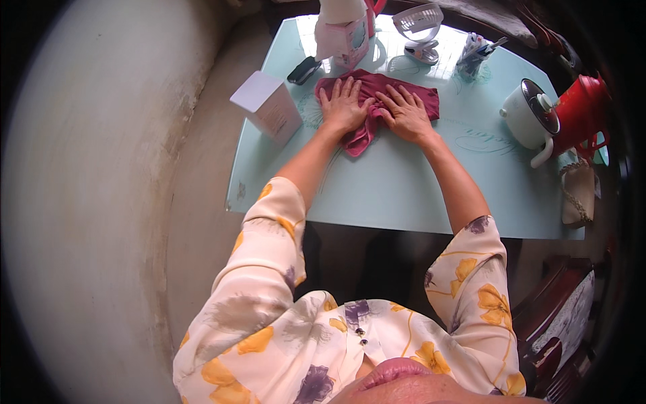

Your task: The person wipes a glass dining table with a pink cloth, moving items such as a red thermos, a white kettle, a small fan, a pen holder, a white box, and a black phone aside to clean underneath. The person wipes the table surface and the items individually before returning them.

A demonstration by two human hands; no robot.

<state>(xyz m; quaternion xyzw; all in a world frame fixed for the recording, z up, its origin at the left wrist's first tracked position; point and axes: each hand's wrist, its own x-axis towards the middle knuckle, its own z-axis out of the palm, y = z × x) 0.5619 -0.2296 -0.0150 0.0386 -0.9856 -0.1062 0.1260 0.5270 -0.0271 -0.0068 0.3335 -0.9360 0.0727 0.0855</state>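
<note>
A dark pink cloth (367, 132) lies crumpled on the pale green glass tabletop (383, 197). My left hand (344, 107) rests flat on its left part, palm down with the fingers pointing away from me. On the right part, my right hand (408, 115) presses in the same way, fingers spread. Between the two hands the fabric bunches into folds, and one end trails towards me. Neither hand grips it; the palms hide some of the cloth.
Left stands a white box (272, 108), with a black object (304, 70) beyond. Behind the cloth are a pink tissue box (348, 43), a small fan (421, 30) and a pen holder (473, 55). At right are a white electric pot (530, 111), a red thermos (580, 113) and a beige handbag (578, 194).
</note>
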